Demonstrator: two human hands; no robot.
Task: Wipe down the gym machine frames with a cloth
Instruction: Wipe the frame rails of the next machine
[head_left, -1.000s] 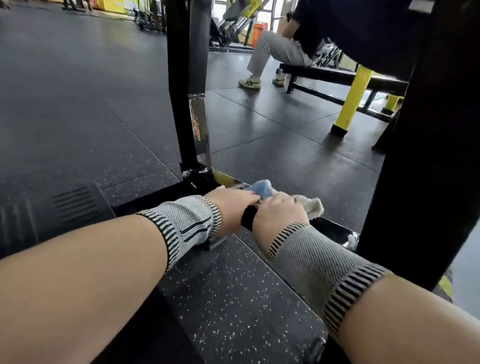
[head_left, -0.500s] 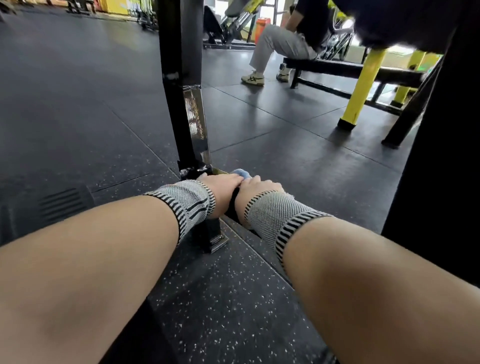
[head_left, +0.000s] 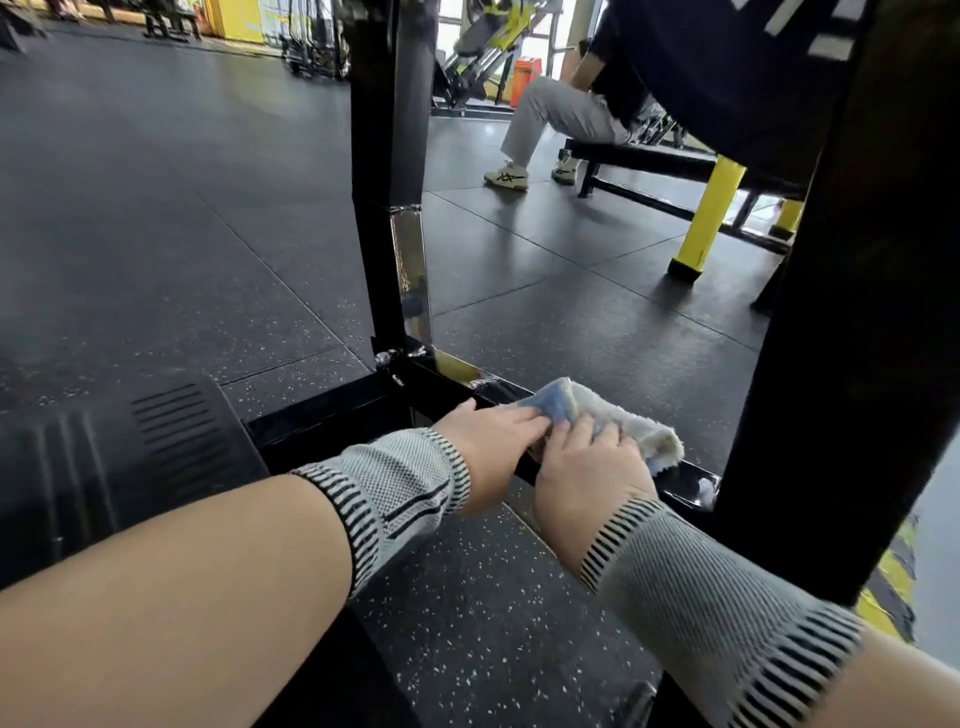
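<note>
— The hands?
— Left hand grips the black base bar, fingers touching the cloth; right hand presses it, fingers curled over.
— The cloth?
— Draped over the bar, lengthwise along it.

Dark speckled rubber floor tiles, yellow-legged black bench with a seated person, bright windows behind
</note>
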